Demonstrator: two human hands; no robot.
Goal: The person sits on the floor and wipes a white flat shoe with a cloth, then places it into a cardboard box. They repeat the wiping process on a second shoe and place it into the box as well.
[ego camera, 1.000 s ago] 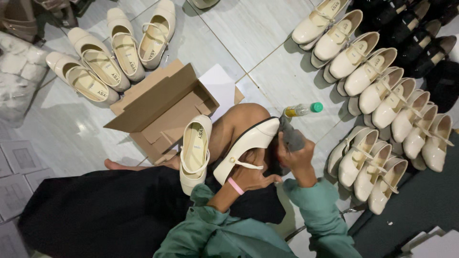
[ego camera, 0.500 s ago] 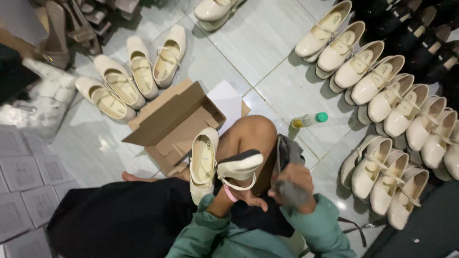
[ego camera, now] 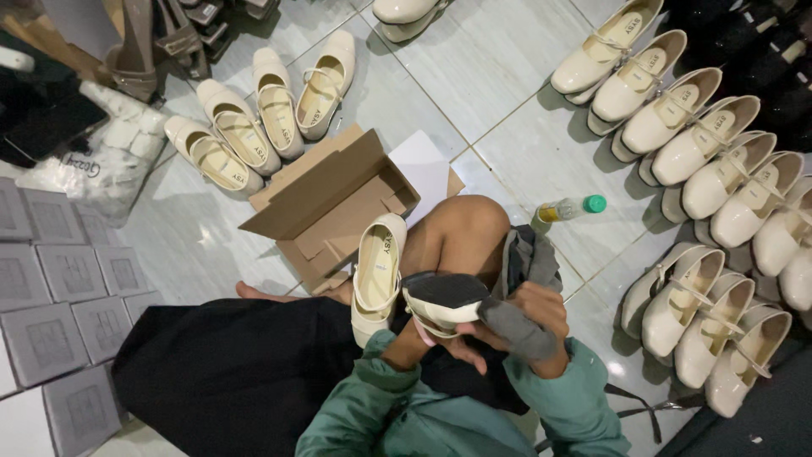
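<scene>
Low in the head view, above a bent bare knee (ego camera: 461, 233), the left hand (ego camera: 440, 338) is closed around a cream glossy strap shoe with a dark sole (ego camera: 440, 300), turned so its sole faces up toward the camera; the fingers curl under it and a pink band sits at the wrist; the right hand (ego camera: 537, 317) grips a dark grey cloth (ego camera: 518, 326) and presses it against the heel end of that shoe; the cloth's other end trails up across the knee. Just left of the held shoe a second cream strap shoe (ego camera: 376, 275) lies sole-down along the lap, its toe pointing toward an open brown cardboard box (ego camera: 326, 203) on the pale tiled floor (ego camera: 499, 93); a white sheet of paper (ego camera: 427, 165) lies beside the box; both sleeves are teal green (ego camera: 575, 398), and a black garment (ego camera: 228, 372) covers the lap. Near the knee on the right lies a small clear plastic bottle with a green cap (ego camera: 571, 207), on its side; beyond it a long row of cream strap shoes (ego camera: 702, 152) runs down the right edge; four more cream shoes (ego camera: 254, 127) sit side by side beyond the box; grey flat boxes (ego camera: 51, 296) are stacked along the left edge.
</scene>
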